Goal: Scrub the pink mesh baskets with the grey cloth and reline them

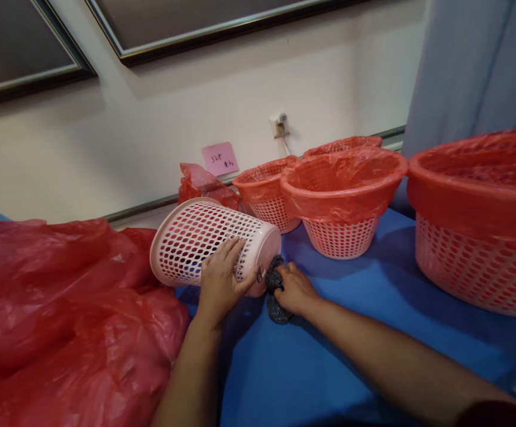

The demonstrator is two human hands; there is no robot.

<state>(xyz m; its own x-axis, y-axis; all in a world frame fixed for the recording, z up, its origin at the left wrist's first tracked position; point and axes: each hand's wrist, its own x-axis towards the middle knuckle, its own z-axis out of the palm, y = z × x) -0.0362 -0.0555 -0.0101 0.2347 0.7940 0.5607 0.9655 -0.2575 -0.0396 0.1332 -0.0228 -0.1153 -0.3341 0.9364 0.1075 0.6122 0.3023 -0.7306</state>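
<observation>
A pale pink perforated plastic wastebasket [213, 231] lies on its side, its rim towards the left and its base towards the right. My left hand [225, 270] grips it near the base, fingers over the holed wall and thumb by the bottom edge. Bunched in my right hand [294, 287] is a dark grey cloth [279, 308], which touches the basket's base. Part of the cloth hangs down below my fingers.
Several baskets lined with red plastic bags stand right of centre, including a nearer one [342, 204] and a large one [475, 249]. A heap of red plastic bags [75, 308] covers the left side. Below is a blue surface [267, 379]; a pink note [220, 158] is on the wall.
</observation>
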